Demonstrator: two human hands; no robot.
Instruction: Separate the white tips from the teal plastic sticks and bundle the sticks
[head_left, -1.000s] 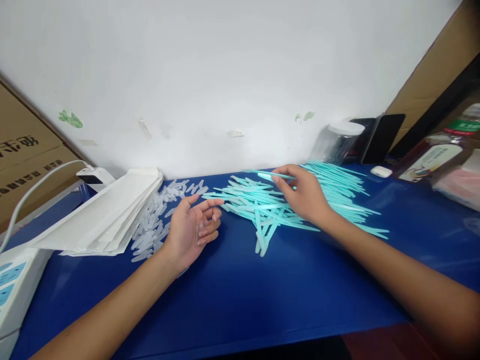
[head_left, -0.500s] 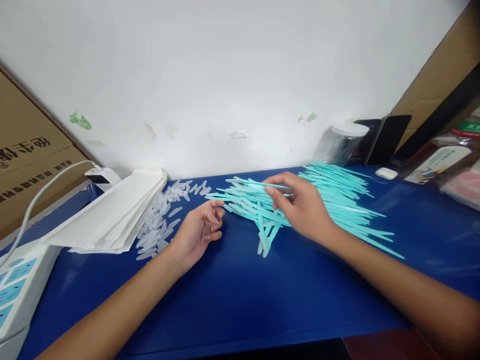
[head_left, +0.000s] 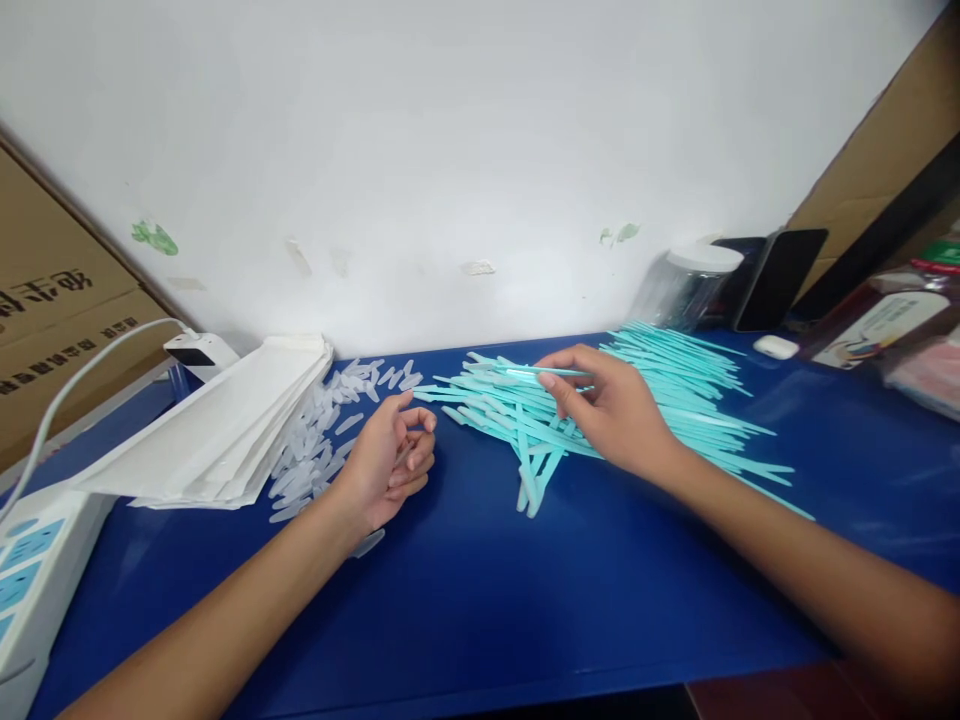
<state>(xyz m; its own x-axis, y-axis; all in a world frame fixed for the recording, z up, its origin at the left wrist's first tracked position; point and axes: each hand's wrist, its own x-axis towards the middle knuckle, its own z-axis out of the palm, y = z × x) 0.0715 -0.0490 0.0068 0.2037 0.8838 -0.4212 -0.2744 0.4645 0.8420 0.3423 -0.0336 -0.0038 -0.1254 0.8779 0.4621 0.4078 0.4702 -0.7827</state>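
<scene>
My right hand point(head_left: 611, 405) pinches a slim teal stick point(head_left: 525, 371) between thumb and fingers, its tip pointing left above the heap. Below and around that hand lies the heap of teal sticks point(head_left: 491, 408), several with whitish, cap-like ends. My left hand point(head_left: 395, 462) is turned palm inward, fingers curled; a small pale sliver seems to sit among them, too unclear to name. Beside it spreads a pile of small translucent caps point(head_left: 304, 465). One loose cap point(head_left: 368, 543) shows just under my left wrist.
White paper sleeves point(head_left: 217, 430) lie stacked at left, near a power strip point(head_left: 34, 560) and a white device with a cable point(head_left: 201, 352). At the back right stand a clear jar point(head_left: 686, 285), a dark phone point(head_left: 780, 280), an earphone case point(head_left: 775, 347) and a bottle point(head_left: 877, 320).
My left hand has drawn back slightly left, away from the stick tips, with its fingers less pinched. A loose cap now shows under its wrist. The right hand keeps its stick.
</scene>
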